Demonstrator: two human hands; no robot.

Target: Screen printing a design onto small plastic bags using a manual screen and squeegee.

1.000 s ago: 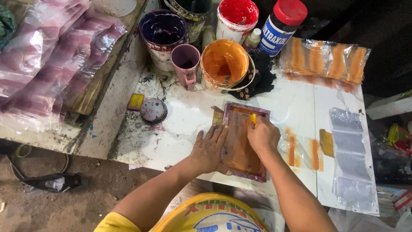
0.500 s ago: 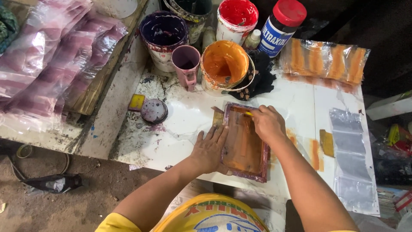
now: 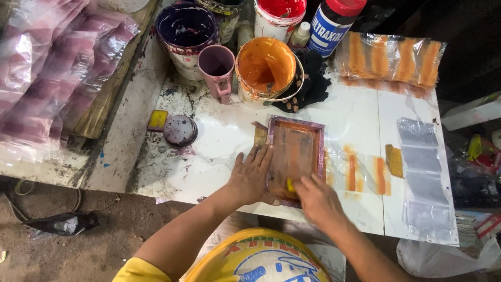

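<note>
Since the earlier frame, right hand, gripping yellow squeegee, has drawn from the far end to the near end of printing frame. Left hand lies flat, pressing its left edge. Frame: mid-table, long axis near-to-far. Behind: orange bucket, red-capped blue-labelled bottle.

1. Small rectangular printing frame: purple-stained border, mesh smeared orange, flat on the white worktop, long side running away from the body, near edge close to the table's front.
2. Yellow squeegee: small piece, mostly hidden, resting on the mesh at the frame's near end.
</note>
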